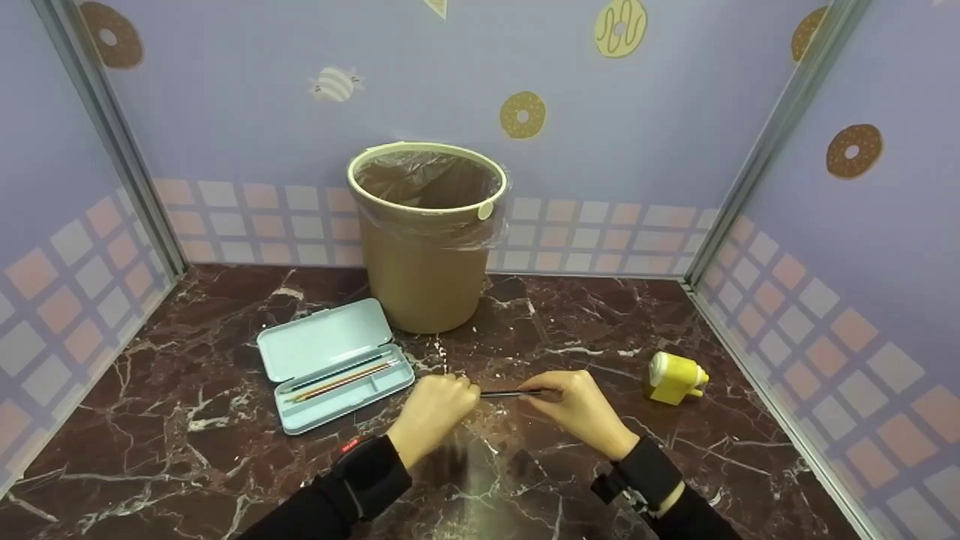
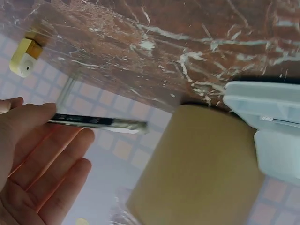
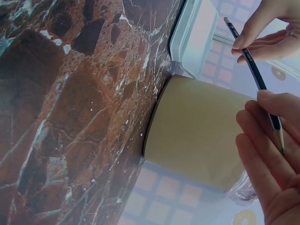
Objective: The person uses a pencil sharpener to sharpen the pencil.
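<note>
A dark pencil (image 3: 255, 70) stretches between my two hands above the table. My left hand (image 1: 441, 403) pinches it between thumb and fingers near its pale blunt end, which sticks out past the fingertips in the left wrist view. Nearer the sharpened point, my right hand (image 1: 579, 409) holds the same pencil with thumb and fingers, and the bare wood tip lies over the palm side in the right wrist view. Left of the hands, a light blue pencil case (image 1: 322, 341) lies with its lid raised. Several pencils (image 1: 349, 377) rest in its tray.
Behind the hands stands a tall tan bin (image 1: 427, 277) with a clear plastic liner. A small boxy yellow object with a white round part (image 1: 677, 379) sits on the right. Patterned walls enclose the dark marbled table (image 1: 187, 472) at the back and sides.
</note>
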Motion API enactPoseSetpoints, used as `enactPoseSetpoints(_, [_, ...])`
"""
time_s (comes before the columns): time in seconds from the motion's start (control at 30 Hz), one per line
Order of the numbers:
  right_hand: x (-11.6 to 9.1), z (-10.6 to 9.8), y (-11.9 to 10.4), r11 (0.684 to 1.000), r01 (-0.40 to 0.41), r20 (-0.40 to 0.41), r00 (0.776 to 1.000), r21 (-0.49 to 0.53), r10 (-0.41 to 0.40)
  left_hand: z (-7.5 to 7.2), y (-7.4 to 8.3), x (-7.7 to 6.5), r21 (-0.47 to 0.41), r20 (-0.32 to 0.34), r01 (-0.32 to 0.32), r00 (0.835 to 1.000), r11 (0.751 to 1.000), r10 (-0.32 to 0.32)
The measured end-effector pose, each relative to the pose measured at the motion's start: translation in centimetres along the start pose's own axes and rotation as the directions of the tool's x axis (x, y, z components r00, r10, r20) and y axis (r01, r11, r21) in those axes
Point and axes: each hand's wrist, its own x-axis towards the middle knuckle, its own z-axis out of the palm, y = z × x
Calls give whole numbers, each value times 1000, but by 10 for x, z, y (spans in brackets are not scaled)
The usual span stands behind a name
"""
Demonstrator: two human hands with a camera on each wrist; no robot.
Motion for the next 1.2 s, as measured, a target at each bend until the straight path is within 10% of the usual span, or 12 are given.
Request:
enactPoseSetpoints(0.17, [-2, -1, 5, 996, -8, -27, 1000, 83, 10, 7, -14, -8, -331, 30, 121, 993, 936, -118])
enactPoseSetpoints(0.43, [-7, -3, 11, 967, -97, -16, 995, 234, 103, 12, -29, -22, -681, 222, 374, 925, 629, -310])
enactPoseSetpoints(0.67, [-11, -3, 12, 956, -115, -11, 992, 269, 122, 14, -36, -32, -804, 256, 386, 911, 452, -323])
enactPoseSetpoints(1.2, [-14, -4, 17, 976, -104, 40, 994, 190, 98, 16, -39, -37, -833, 194, 303, 944, 463, -268])
